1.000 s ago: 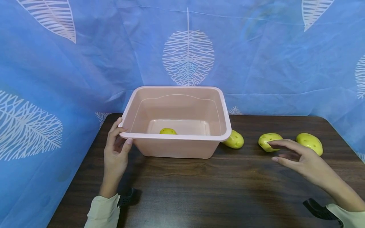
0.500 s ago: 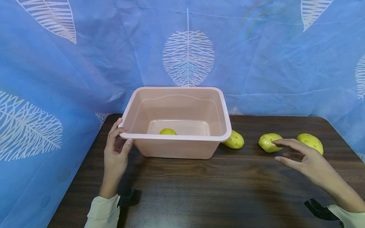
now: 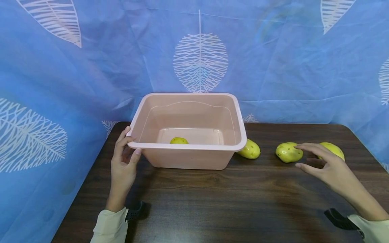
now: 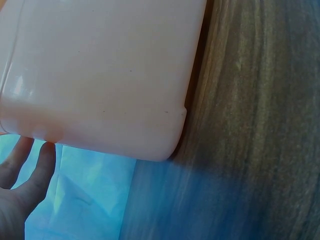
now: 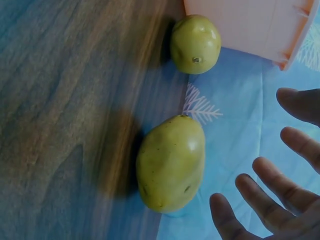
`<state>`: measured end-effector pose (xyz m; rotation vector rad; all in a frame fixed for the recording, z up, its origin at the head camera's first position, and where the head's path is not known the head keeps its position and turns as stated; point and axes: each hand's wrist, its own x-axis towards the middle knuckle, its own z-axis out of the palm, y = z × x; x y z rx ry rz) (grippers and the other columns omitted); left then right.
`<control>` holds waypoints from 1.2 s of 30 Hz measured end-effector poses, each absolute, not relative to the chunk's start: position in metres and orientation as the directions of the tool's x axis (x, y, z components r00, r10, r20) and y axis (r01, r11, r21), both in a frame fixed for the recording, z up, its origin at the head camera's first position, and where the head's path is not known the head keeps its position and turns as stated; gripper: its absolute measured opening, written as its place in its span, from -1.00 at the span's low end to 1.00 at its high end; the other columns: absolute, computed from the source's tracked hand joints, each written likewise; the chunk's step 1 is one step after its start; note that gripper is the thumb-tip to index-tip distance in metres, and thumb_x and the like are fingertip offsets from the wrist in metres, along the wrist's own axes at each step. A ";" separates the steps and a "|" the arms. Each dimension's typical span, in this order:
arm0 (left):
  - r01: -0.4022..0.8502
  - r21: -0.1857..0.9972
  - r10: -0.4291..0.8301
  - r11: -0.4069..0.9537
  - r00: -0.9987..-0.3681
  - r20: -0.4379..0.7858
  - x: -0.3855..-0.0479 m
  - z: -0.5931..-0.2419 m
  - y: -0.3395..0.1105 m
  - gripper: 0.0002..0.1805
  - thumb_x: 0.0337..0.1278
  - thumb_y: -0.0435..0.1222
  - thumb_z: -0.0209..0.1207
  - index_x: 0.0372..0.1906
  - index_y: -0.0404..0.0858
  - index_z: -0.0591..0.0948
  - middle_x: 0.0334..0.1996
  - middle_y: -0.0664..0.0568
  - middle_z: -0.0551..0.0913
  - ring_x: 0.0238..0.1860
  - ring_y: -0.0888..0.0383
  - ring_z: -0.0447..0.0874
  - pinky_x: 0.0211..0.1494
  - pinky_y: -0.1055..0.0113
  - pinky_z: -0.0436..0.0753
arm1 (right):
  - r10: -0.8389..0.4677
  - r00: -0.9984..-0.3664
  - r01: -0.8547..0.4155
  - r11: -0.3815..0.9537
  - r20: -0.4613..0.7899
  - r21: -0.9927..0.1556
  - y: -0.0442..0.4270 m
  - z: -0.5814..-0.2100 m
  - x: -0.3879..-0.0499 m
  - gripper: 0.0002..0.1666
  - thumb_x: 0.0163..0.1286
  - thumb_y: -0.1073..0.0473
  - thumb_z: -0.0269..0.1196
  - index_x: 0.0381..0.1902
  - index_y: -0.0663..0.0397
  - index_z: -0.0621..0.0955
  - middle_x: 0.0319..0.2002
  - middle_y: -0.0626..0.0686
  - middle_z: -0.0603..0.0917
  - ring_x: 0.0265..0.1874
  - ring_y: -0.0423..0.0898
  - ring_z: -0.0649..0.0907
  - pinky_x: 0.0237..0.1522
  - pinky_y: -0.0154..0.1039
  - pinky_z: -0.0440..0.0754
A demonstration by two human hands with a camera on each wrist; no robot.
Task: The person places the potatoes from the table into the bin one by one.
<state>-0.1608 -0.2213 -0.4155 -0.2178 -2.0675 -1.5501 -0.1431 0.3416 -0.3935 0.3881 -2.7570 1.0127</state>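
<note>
My left hand grips the left front corner of a pale pink plastic tub, thumb in front and fingers at the rim. In the left wrist view, fingertips touch the tub's side. One yellow-green potato lies inside, partly hidden by the front rim. My right hand hovers with parted fingers and holds nothing. It is nearest the middle potato and partly covers the far right potato. Another potato sits against the tub's right side, partly hidden by the rim.
A dark wood table bears everything. Behind it hangs a blue cloth with white leaf prints, close to the back of the tub. Black straps are on both wrists.
My right hand has drifted slightly to the right, uncovering more of the middle potato and covering more of the far right one. The left hand and tub stay put.
</note>
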 end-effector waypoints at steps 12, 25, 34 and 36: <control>0.448 0.831 -0.181 0.330 -0.834 0.522 -0.161 -0.415 -0.220 -0.58 0.38 -0.51 0.22 0.28 -0.37 0.49 0.62 0.07 0.28 0.58 0.01 0.28 0.39 0.36 0.45 | -0.163 -0.958 -0.277 0.744 0.237 -0.608 0.351 -0.405 -0.159 -0.30 0.30 0.29 0.50 0.38 0.14 0.55 0.23 -0.60 0.31 0.11 -0.70 0.30 -0.12 -0.76 0.37; 0.449 0.833 -0.180 0.323 -0.835 0.520 -0.161 -0.417 -0.221 -0.58 0.39 -0.51 0.21 0.28 -0.38 0.47 0.62 0.13 0.28 0.58 0.01 0.28 0.38 0.35 0.44 | -0.202 -0.952 -0.304 0.734 0.231 -0.608 0.361 -0.420 -0.178 -0.33 0.32 0.26 0.49 0.36 0.09 0.57 0.32 -0.59 0.33 0.17 -0.76 0.24 -0.08 -0.68 0.30; 0.449 0.831 -0.180 0.329 -0.834 0.522 -0.161 -0.416 -0.221 -0.57 0.39 -0.51 0.21 0.29 -0.37 0.47 0.62 0.13 0.28 0.57 0.03 0.28 0.39 0.37 0.44 | -0.250 -0.935 -0.353 0.700 0.250 -0.620 0.364 -0.430 -0.186 -0.42 0.31 0.32 0.47 0.29 0.09 0.63 0.37 -0.52 0.36 0.27 -0.73 0.22 0.03 -0.73 0.17; 0.448 0.832 -0.180 0.327 -0.835 0.520 -0.161 -0.416 -0.221 -0.58 0.39 -0.51 0.21 0.29 -0.37 0.47 0.62 0.14 0.28 0.58 0.03 0.28 0.39 0.37 0.44 | -0.257 -0.935 -0.355 0.693 0.245 -0.628 0.365 -0.432 -0.187 -0.44 0.32 0.32 0.46 0.28 0.09 0.64 0.39 -0.48 0.37 0.28 -0.72 0.22 0.05 -0.73 0.16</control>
